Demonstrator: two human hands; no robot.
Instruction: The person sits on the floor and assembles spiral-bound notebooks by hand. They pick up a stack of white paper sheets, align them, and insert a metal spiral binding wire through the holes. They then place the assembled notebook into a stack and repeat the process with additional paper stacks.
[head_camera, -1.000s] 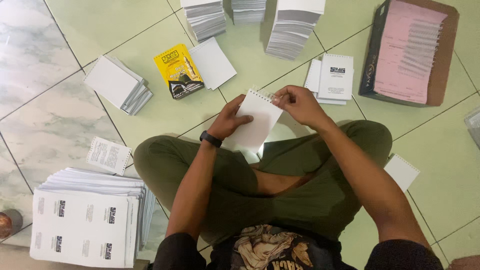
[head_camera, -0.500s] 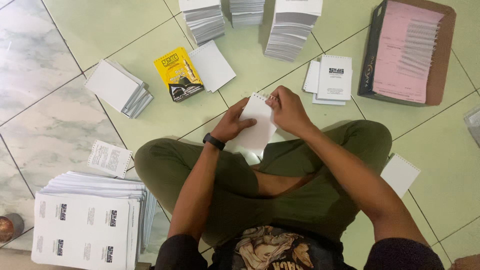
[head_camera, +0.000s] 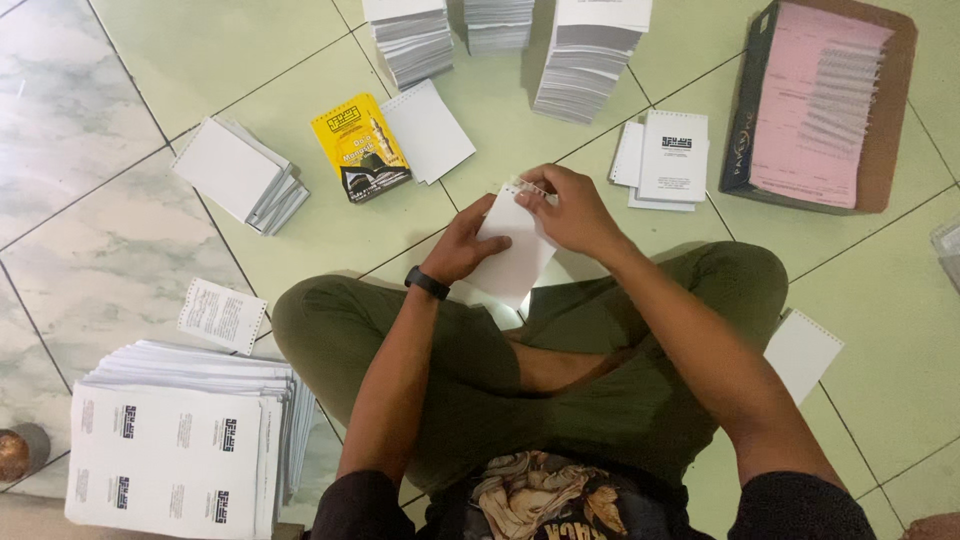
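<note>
Sitting cross-legged on the pale green tiled floor (head_camera: 250, 60), the person holds a small white paper booklet (head_camera: 512, 255) above the knees, close enough to work on. The left hand (head_camera: 468, 243) supports it flat from below, fingers loosely curled; the right hand (head_camera: 572, 208) pinches its top edge at the binding holes.

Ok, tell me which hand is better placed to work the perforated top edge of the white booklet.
Right, probably: the right hand already pinches the white booklet at its perforated top edge, while the left hand lies on its face, steadying it.
</note>
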